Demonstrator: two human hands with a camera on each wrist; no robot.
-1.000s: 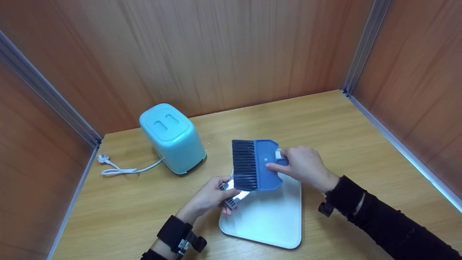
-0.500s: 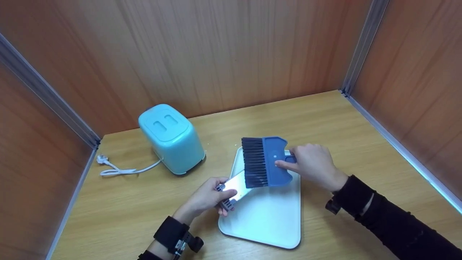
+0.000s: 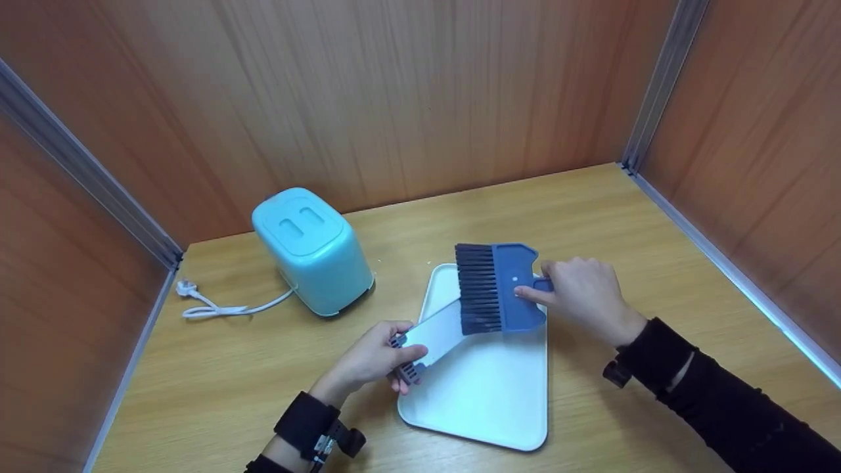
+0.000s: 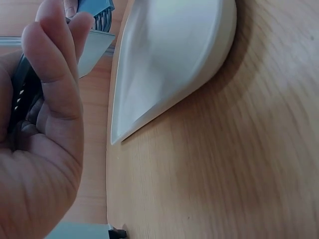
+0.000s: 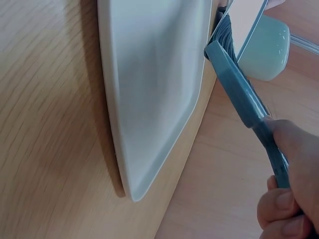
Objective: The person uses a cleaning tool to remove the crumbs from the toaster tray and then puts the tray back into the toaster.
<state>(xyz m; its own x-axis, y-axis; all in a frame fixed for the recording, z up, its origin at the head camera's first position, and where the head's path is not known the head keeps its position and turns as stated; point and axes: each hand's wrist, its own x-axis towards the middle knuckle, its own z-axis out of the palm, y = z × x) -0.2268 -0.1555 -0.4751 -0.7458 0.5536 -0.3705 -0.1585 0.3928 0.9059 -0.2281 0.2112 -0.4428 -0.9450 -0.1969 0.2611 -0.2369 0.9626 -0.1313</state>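
Right hand (image 3: pixel 585 295) clamps the blue brush (image 3: pixel 496 297), bristles touching the crumb tray (image 3: pixel 439 333) pinched in the left hand (image 3: pixel 371 360).

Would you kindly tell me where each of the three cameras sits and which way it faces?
Head: looks down from above at the table, toaster, tray, brush; both hands and forearms show.
Left wrist: low behind the left hand, facing the tray; palm and fingers show.
Right wrist: low behind the right hand, facing along the brush to the toaster.
All three share the tray.
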